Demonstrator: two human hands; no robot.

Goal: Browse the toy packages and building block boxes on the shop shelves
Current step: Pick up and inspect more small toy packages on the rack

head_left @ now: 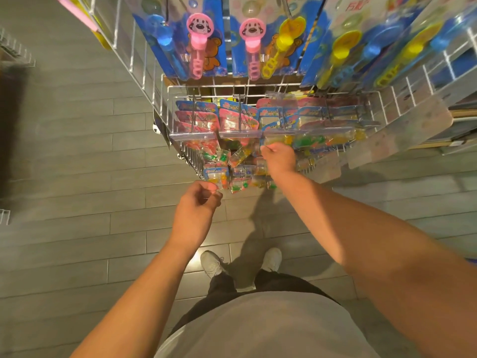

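Mid-browse at frame centre, the right hand (280, 158) pinches a hanging toy packet (277, 139) while the left hand (200, 202) pinches a lower packet (215, 177); next, probably lifting one free of its hook.

Two pink dog-faced plastic bubble wands (198, 40) at twelve o'clock, two white shoes (212, 263) at six o'clock, two bare hands (197, 202)

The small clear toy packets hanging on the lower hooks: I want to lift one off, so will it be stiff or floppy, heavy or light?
The small clear toy packets look like thin film bags, so probably floppy and crinkly. Their contents are tiny coloured pieces, so likely light. Hanging loosely from hooks, the one the right hand touches would probably swing when pushed.
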